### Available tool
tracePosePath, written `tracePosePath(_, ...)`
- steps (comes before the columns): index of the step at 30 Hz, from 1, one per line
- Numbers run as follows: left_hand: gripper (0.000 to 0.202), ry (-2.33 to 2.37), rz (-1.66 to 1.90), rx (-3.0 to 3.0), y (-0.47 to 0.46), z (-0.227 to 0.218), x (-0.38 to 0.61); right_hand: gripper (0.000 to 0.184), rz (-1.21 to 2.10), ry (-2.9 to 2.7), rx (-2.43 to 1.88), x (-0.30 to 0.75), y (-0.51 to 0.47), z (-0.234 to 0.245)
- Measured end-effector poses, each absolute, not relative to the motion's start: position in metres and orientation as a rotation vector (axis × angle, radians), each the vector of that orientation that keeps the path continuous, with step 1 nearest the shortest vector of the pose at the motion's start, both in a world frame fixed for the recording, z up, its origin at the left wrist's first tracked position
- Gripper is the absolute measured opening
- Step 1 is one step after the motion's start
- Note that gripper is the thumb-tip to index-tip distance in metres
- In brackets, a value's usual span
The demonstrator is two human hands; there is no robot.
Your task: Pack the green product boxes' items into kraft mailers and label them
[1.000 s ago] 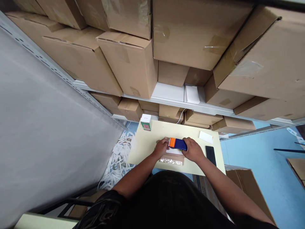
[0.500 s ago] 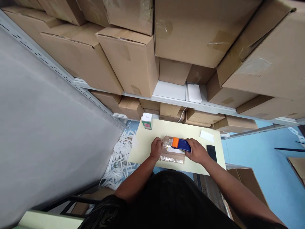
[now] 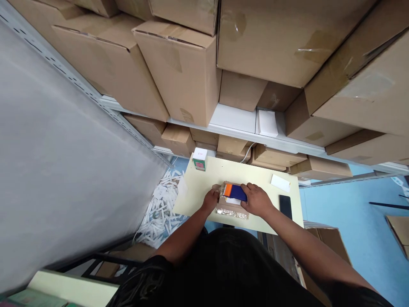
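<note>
On the pale table (image 3: pixel 198 204) lies a small flat brown cardboard parcel (image 3: pixel 234 209) with a white label, partly hidden, and shiny clear tape along its near edge. My right hand (image 3: pixel 258 200) is closed round a blue and orange tape dispenser (image 3: pixel 238 192), which lies low over the parcel with its orange end to the left. My left hand (image 3: pixel 211 199) grips the parcel's left edge, where clear tape shows; its fingertips are partly hidden.
A white and green small box (image 3: pixel 200 159) stands at the table's far left corner. To the right lie a white box (image 3: pixel 280 182) and a black phone (image 3: pixel 285 206). Cardboard boxes (image 3: pixel 179 72) fill the shelves above. White paper strips (image 3: pixel 156 209) litter the floor at left.
The tape dispenser has moved left and tilted down across the parcel, my right hand with it. My left hand stays at the parcel's left edge. The view has shifted slightly.
</note>
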State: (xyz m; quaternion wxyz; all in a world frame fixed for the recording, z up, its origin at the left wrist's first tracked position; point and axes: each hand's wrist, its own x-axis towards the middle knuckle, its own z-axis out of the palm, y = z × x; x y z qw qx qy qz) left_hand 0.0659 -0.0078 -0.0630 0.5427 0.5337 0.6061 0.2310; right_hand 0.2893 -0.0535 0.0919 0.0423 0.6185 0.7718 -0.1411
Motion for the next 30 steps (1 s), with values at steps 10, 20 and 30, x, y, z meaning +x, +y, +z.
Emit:
tracePosePath(10, 0.069, 1.339, 0.508, 1.761, -0.004, -0.044, 0.058, 0.056, -0.439, 2.314, 1.955, 0.296, -0.057, 0.089)
tracePosePath(20, 0.14, 0.808, 0.294, 2.245, 0.01, -0.031, 0.068, 0.059, -0.459, 2.281, 1.966, 0.298, -0.056, 0.094)
tracePosePath(30, 0.115, 0.913, 0.063, 2.47, 0.009, -0.018, 0.071, 0.071, -0.511, 2.322, 1.935, 0.309, -0.054, 0.093)
